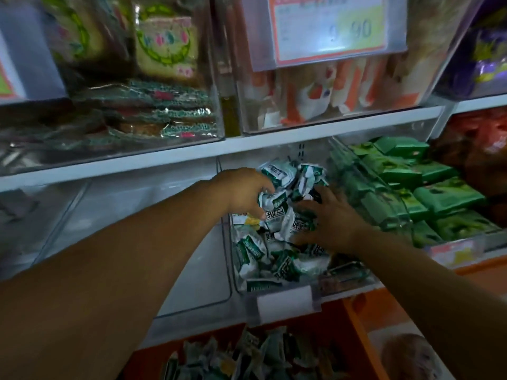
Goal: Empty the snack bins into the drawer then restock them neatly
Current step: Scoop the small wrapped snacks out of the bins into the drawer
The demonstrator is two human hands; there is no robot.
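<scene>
As both bare arms reach up to the middle shelf in the head view, a bunch of white-and-green snack packets (282, 212) sits caught between the two hands, over the far half of the clear bin (285, 303). The left hand (244, 193) comes in from the left with fingers curled round the crumpled packets at the top of the heap. The right hand (329, 218) lies on the right side of the same bunch, fingers spread and flat against it, clasping nothing.

More packets fill the bin beneath, tumbled at all angles with no common long axis. They are small pillow packs, glossy and soft, likely to slip from a loose hold. The drawer (362, 335) stands open directly below and nearer the viewer, with similar packets heaped inside. Any transfer between bin and drawer is therefore a short move, straight down or up. Whether this handful is coming or going cannot be told.

Green packs (428, 185) fill the next bin to the right, and a price card (329, 26) hangs above.
</scene>
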